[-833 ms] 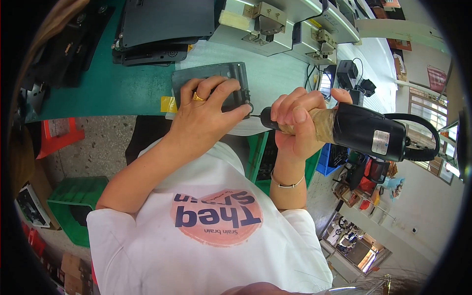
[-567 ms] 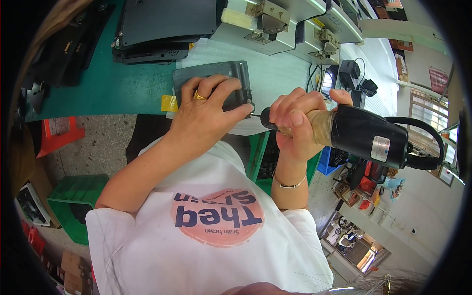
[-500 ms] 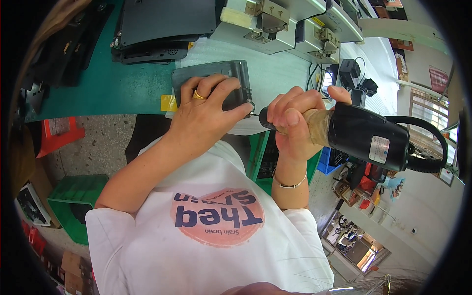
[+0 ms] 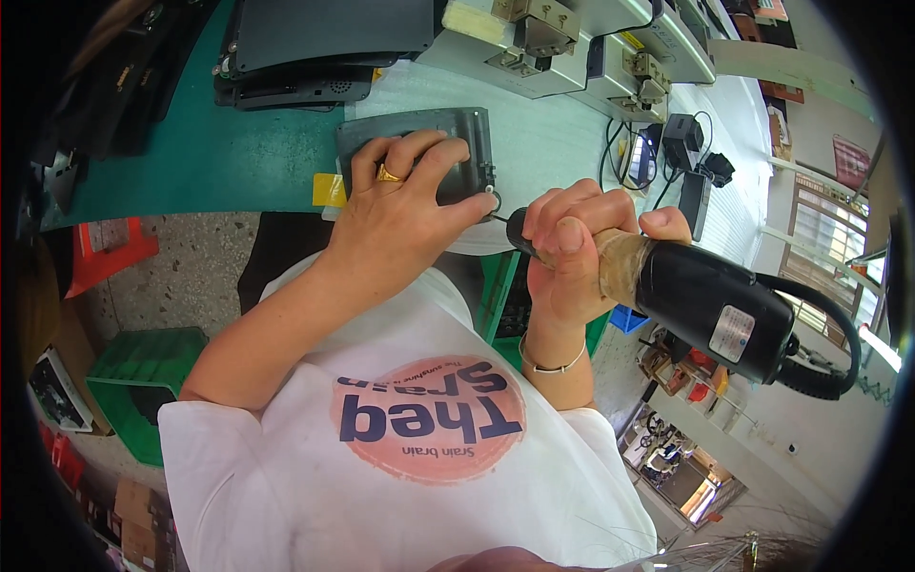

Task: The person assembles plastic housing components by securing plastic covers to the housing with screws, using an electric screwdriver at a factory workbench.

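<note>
A dark grey plastic casing [image 4: 415, 124] lies flat at the front edge of the workbench. My left hand [image 4: 410, 195], with a gold ring, grips it, its fingers bent over the top and its thumb at the right edge. My right hand [image 4: 581, 243] is closed around a black electric screwdriver [image 4: 701, 300] whose grip is wrapped in tan tape. The tool is held slantwise, and its thin bit points left at the casing's right edge, close to my left thumb. A small pale round part [image 4: 490, 190] shows there; whether the bit touches a screw is too small to tell.
Stacked dark panels [image 4: 329, 38] stand behind the casing, with more dark parts [image 4: 124, 86] at far left. White metal machines [image 4: 534, 67] line the back. Black adapters and cables [image 4: 681, 143] lie right. A green crate [image 4: 143, 381] sits on the floor below left.
The screwdriver's rear end has tipped lower, with my right hand slightly lower too. My left hand keeps its hold on the casing. The whole view has shifted a little.
</note>
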Demonstrator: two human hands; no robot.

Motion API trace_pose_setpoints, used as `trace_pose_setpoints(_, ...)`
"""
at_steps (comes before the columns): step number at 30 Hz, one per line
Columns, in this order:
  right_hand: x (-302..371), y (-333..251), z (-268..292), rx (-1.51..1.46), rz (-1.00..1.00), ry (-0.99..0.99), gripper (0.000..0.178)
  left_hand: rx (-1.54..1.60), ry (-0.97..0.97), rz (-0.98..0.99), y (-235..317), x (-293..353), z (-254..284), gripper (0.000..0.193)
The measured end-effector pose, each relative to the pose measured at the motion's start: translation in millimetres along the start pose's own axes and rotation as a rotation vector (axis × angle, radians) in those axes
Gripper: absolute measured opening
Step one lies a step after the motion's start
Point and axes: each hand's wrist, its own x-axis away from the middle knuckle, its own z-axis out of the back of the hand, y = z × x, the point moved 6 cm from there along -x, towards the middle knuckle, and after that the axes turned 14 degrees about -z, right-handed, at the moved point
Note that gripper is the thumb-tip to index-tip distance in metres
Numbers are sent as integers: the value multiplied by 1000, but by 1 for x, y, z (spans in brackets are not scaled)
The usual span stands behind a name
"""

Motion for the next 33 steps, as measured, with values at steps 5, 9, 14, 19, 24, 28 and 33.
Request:
trace_pose_setpoints(5,1,0,-2,107,7,-13,52,-2,-30,0,0,1,-1,34)
trace_pose_setpoints(9,7,-4,0,35,-25,92,61,-19,-26,-4,2,5,-2,34)
trace_pose_setpoints(14,12,0,3,16,-9,119,61,-19,-19,21,2,5,-1,34)
trace_pose_setpoints(19,1,3,1,61,54,65,53,8,-9,11,2,0,0,36)
trace_pose_setpoints(24,6,0,-3,200,49,86,53,-1,6,-5,8,-3,8,28)
trace_pose_setpoints(28,-4,-2,12,149,25,79,70,-20,35,-71,13,1,11,37)
trace_pose_setpoints(33,-43,-21,80,-241,80,349,57,-91,-178,72,6,3,25,68)
